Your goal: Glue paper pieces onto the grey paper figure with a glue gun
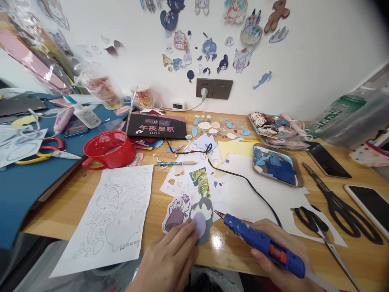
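My left hand [167, 257] rests at the table's front edge, its fingertips pressing on a light purple oval [199, 225] that lies on a grey and white paper cutout [207, 231]. My right hand [281, 259] is wrapped round a blue glue gun [263, 243], whose tip points left, just right of the cutout. Next to the cutout on the left lies a purple and white character cutout [176, 213]. Behind them are a green printed card [199, 182] and small paper pieces.
A sheet with pencil outlines [124, 215] and a red mug [109, 150] stand left. A black cable [246, 178] crosses the middle. Right are a tray of blue pieces [299, 178], black scissors [334, 202], more scissors [322, 231] and two phones [330, 160].
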`<action>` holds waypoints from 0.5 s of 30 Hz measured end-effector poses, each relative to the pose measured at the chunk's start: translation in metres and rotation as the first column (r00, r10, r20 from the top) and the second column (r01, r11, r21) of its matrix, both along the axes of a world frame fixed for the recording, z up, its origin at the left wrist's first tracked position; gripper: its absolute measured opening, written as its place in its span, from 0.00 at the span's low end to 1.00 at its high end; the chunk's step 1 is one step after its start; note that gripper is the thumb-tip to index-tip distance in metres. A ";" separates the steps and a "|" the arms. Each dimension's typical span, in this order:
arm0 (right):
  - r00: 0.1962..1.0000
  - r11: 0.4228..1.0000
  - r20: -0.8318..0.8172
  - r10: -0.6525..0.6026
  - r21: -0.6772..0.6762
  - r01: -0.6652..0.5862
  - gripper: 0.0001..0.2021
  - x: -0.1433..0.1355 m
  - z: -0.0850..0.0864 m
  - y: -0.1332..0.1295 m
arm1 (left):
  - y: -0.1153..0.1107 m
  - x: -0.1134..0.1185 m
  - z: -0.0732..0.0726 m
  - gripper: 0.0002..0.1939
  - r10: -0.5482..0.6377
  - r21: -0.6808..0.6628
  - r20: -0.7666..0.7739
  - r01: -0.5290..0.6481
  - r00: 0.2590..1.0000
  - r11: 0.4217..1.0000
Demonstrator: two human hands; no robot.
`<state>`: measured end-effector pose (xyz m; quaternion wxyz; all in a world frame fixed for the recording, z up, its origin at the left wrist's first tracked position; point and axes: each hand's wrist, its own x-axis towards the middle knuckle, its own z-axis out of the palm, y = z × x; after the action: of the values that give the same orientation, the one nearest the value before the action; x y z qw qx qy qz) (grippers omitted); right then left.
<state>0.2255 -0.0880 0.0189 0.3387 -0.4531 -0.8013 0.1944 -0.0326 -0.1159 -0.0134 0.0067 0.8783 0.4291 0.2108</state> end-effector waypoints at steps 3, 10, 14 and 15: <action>1.000 1.000 -0.020 0.008 -0.030 -0.008 0.05 -0.001 0.000 0.000 | 0.000 -0.004 0.003 0.16 -0.030 -0.048 0.019 0.031 0.999 0.998; 0.998 0.992 -0.043 0.047 -0.111 -0.052 0.05 0.000 0.002 -0.003 | 0.024 -0.019 0.020 0.16 -0.093 -0.394 0.157 0.149 0.983 0.907; 0.995 0.985 -0.051 0.086 -0.142 -0.093 0.05 0.003 0.000 -0.003 | 0.043 -0.023 0.030 0.13 -0.172 -0.488 0.140 0.219 0.975 0.845; 0.993 0.985 -0.062 0.096 -0.138 -0.104 0.05 0.003 -0.001 -0.003 | 0.047 -0.024 0.032 0.12 -0.200 -0.496 0.128 0.237 0.972 0.835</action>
<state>0.2286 -0.0908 0.0183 0.3175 -0.4297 -0.7977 0.2798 -0.0564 -0.0690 0.0186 0.2768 0.8805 0.3660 0.1191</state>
